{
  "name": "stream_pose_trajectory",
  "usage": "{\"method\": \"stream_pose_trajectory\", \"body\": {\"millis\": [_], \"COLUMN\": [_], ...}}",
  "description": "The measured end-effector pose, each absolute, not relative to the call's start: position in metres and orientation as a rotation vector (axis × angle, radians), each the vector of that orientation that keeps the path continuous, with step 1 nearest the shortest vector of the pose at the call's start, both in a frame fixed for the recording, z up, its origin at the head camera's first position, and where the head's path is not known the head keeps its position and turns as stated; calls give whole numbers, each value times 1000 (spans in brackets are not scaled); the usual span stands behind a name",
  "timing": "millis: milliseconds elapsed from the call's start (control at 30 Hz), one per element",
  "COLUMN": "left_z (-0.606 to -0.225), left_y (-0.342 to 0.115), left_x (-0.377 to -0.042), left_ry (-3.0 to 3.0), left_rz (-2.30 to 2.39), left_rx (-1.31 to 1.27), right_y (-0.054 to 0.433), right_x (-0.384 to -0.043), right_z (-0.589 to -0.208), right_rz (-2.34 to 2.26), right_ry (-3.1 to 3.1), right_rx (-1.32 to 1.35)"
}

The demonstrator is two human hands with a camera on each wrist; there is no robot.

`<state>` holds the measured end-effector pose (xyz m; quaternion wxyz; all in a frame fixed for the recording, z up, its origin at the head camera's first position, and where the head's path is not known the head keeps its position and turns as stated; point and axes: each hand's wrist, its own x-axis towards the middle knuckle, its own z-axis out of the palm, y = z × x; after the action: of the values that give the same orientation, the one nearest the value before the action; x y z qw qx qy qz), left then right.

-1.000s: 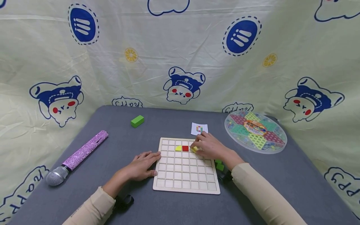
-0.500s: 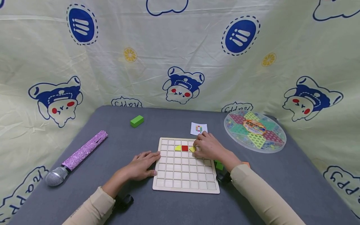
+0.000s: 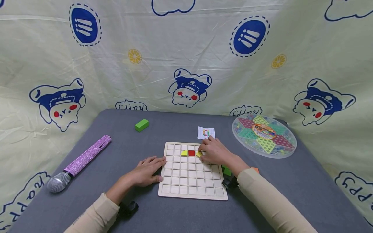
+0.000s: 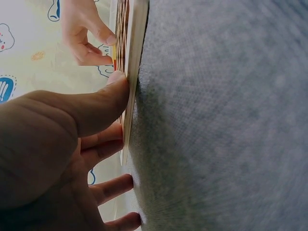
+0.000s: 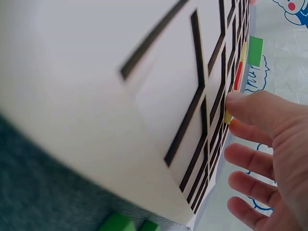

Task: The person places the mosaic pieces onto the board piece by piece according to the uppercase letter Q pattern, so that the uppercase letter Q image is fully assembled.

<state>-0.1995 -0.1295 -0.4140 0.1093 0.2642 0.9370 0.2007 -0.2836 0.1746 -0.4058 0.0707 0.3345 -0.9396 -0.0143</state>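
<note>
A pale wooden grid board (image 3: 188,181) lies on the table, with a yellow tile (image 3: 184,153) and a red tile (image 3: 191,153) side by side in an upper row. Just right of the red one, my right hand (image 3: 215,151) pinches another yellow tile (image 3: 198,154) between thumb and index finger, down at the grid. The right wrist view shows this yellow tile (image 5: 228,117) at the thumb tip, the other fingers apart from it. My left hand (image 3: 148,171) rests along the board's left edge; its thumb (image 4: 108,103) touches the side, fingers spread.
Beyond the board lies a small printed card (image 3: 206,132). A green block (image 3: 141,125) sits at the back left, a glittery microphone (image 3: 80,163) at left, and a round patterned box (image 3: 264,136) at right. Green blocks (image 3: 227,171) and an orange piece (image 3: 255,170) show beside my right forearm.
The yellow tile under my right hand has settled flatter beside the red tile, while the fingers shifted slightly. An orange piece now shows past the right sleeve. My left hand stays put.
</note>
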Motion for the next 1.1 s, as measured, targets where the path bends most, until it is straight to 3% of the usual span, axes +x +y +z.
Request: {"method": "stream_pose_trajectory", "body": {"millis": [767,1100], "left_z": [-413,-414], "left_y": [-129,-129], "left_x": [-197,-200], "left_ry": [2748,2751], "left_rz": [585,584], "left_rx": [786,775], "right_y": [173,199], "right_x": [-283,-268], "right_z": [-407,-391], "right_rz": [8,141], "right_ry": [-2860,-2860], "right_rx": [945,828]}}
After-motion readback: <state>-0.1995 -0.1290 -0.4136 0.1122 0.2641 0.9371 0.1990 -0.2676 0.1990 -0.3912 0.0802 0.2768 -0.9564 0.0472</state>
